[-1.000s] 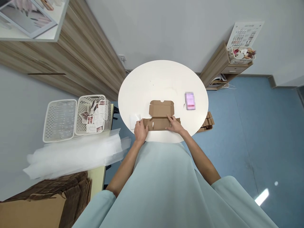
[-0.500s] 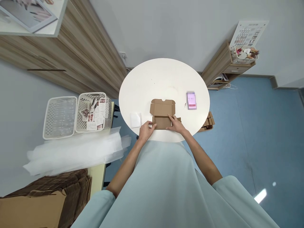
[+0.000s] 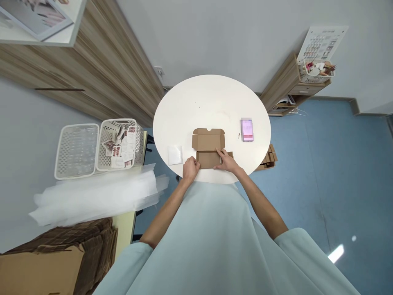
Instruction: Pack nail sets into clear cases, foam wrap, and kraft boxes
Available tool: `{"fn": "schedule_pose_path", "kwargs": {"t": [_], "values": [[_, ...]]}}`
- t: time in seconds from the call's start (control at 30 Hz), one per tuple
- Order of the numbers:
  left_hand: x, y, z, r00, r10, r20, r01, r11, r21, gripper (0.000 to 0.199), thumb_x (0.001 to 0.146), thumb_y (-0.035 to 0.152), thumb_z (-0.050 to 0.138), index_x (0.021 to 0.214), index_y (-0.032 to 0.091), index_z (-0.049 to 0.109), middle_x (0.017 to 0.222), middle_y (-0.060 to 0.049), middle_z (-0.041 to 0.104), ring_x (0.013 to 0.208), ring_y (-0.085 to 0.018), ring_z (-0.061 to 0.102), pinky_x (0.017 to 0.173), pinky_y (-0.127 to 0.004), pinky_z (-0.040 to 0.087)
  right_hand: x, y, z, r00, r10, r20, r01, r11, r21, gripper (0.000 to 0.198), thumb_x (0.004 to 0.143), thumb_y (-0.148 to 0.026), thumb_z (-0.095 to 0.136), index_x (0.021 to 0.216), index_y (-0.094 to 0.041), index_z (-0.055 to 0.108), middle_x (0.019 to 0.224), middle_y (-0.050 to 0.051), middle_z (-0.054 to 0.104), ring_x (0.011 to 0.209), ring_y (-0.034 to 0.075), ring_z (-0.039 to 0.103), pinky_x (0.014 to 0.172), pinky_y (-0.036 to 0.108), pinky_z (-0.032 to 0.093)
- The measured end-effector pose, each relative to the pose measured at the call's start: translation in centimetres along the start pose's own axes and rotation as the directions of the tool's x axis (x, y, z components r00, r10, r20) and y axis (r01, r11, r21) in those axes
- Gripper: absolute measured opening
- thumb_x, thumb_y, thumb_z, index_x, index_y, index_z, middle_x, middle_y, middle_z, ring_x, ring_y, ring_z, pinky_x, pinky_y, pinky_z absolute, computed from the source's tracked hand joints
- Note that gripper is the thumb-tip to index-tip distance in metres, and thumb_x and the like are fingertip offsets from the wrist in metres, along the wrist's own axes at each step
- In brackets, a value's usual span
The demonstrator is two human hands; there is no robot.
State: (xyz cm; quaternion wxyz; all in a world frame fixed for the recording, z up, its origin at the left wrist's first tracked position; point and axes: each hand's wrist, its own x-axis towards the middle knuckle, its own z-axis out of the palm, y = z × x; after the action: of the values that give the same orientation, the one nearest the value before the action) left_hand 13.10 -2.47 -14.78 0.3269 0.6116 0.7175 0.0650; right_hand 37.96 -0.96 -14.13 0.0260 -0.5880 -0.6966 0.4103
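A brown cardboard mailer box, partly folded, lies near the front edge of the round white table. Its lid panel lies flat toward the back. My left hand grips the folded left end of the box's front part. My right hand presses flat on the right side of that front part, over a flap that sticks out to the right. A small white packet lies just left of the box. A pink card-like item lies to the right of the box.
On a side table to the left stand two white perforated baskets, one holding small printed cards. Clear plastic wrap and flat brown cardboard lie below them. More flat cartons are on the blue floor by the table. A wooden shelf stands at the right.
My left hand has folded the box's left flap inward and moved right to the box's corner. The right hand has stayed pressing on the right side.
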Motion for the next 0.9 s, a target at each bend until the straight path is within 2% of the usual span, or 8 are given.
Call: {"fn": "schedule_pose_path", "kwargs": {"t": [0.17,0.27,0.33,0.4,0.47,0.53,0.63,0.9], "values": [[-0.1,0.9,0.3,1.0,-0.017,-0.022,0.019,0.995,0.096,0.008,0.098,0.016,0.053,0.094,0.022,0.055,0.098,-0.009,0.066,0.086,-0.024,0.064,0.072,-0.034,0.044,-0.5,-0.5,0.3,0.999,-0.007,-0.052,0.005,0.999,-0.039,0.106,0.088,-0.05,0.082,0.172,-0.033,0.02,0.167,0.016,0.034,0.134,0.034,0.06,0.099,0.042,0.056],[-0.1,1.0,0.5,0.999,-0.028,-0.019,0.03,0.995,0.096,0.009,0.099,0.016,0.052,0.094,0.023,0.054,0.098,-0.008,0.065,0.087,-0.025,0.064,0.072,-0.034,0.043,-1.8,-0.4,0.5,0.983,-0.013,-0.181,0.015,1.0,0.01,0.088,0.094,-0.049,0.073,0.168,-0.03,0.03,0.167,0.015,0.036,0.128,0.03,0.063,0.095,0.04,0.058],[-0.1,1.0,0.6,1.0,-0.016,-0.024,0.019,0.995,0.099,0.009,0.099,0.015,0.051,0.094,0.022,0.054,0.099,-0.009,0.065,0.088,-0.025,0.064,0.073,-0.034,0.043,-2.9,0.2,0.7,0.938,0.042,-0.345,-0.014,0.996,0.085,0.068,0.1,-0.046,0.062,0.161,-0.025,0.04,0.157,0.016,0.049,0.118,0.026,0.067,0.092,0.038,0.058],[-0.2,0.9,0.7,1.0,-0.005,-0.03,0.008,0.994,0.107,0.01,0.1,0.015,0.051,0.094,0.022,0.055,0.101,-0.009,0.065,0.088,-0.025,0.064,0.074,-0.035,0.043,-3.9,1.1,0.8,0.853,0.173,-0.492,-0.107,0.981,0.161,0.053,0.104,-0.044,0.054,0.151,-0.019,0.049,0.142,0.016,0.061,0.108,0.025,0.068,0.088,0.037,0.057],[-0.2,0.9,0.8,0.999,-0.003,-0.034,0.007,0.994,0.113,0.011,0.1,0.015,0.05,0.094,0.022,0.055,0.101,-0.01,0.065,0.087,-0.025,0.064,0.073,-0.035,0.043,-4.5,2.1,1.0,0.792,0.308,-0.527,-0.219,0.949,0.225,0.044,0.103,-0.042,0.052,0.137,-0.015,0.057,0.128,0.016,0.069,0.098,0.025,0.069,0.085,0.037,0.055],[-0.2,0.9,0.8,0.999,0.001,-0.037,0.003,0.993,0.115,0.011,0.099,0.014,0.05,0.094,0.022,0.055,0.101,-0.01,0.065,0.086,-0.025,0.063,0.072,-0.035,0.043,-4.7,2.8,1.3,0.802,0.378,-0.463,-0.282,0.922,0.265,0.033,0.101,-0.041,0.052,0.12,-0.016,0.063,0.114,0.014,0.074,0.091,0.025,0.069,0.083,0.036,0.054],[-0.2,1.0,0.8,0.999,0.008,-0.033,-0.004,0.993,0.12,0.012,0.099,0.013,0.05,0.093,0.022,0.055,0.1,-0.009,0.064,0.083,-0.025,0.062,0.071,-0.035,0.042,-4.8,2.7,1.7,0.839,0.392,-0.377,-0.292,0.909,0.296,0.021,0.102,-0.036,0.05,0.101,-0.02,0.063,0.099,0.01,0.077,0.088,0.024,0.071,0.08,0.033,0.051],[-0.3,0.9,0.6,0.999,-0.012,-0.034,0.016,0.995,0.096,0.011,0.1,0.014,0.049,0.097,0.022,0.057,0.098,-0.01,0.063,0.086,-0.026,0.062,0.073,-0.035,0.043,-4.9,-0.1,1.5,0.865,0.315,-0.391,-0.243,0.944,0.223,0.019,0.105,-0.033,0.045,0.103,-0.022,0.06,0.078,0.005,0.072,0.074,0.024,0.068,0.069,0.031,0.044]]}}
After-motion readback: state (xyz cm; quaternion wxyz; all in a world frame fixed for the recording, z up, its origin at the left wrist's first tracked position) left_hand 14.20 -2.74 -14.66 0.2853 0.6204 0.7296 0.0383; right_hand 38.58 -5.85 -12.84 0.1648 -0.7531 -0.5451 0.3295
